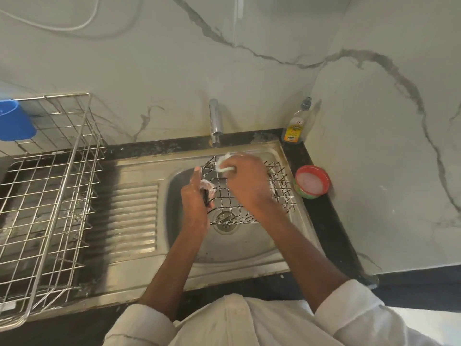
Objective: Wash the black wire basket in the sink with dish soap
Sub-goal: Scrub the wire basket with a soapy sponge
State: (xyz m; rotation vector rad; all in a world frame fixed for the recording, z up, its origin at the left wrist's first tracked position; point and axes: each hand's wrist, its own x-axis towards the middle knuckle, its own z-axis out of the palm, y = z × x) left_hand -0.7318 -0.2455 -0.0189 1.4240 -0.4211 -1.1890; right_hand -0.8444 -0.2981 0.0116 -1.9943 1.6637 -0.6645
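Black wire basket point(252, 196) tilted in sink point(249, 248), foam-streaked; dish soap bottle point(295, 126) upright at back corner.

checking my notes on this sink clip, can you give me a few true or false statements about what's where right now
1. The black wire basket is in the sink. True.
2. The right hand grips a soapy white scrubber at the basket. True.
3. The dish soap bottle lies inside the sink. False: it stands upright on the counter corner behind it.
4. The left hand rests on the steel drying rack. False: it holds the basket's left edge.
5. A red-rimmed bowl sits right of the sink. True.
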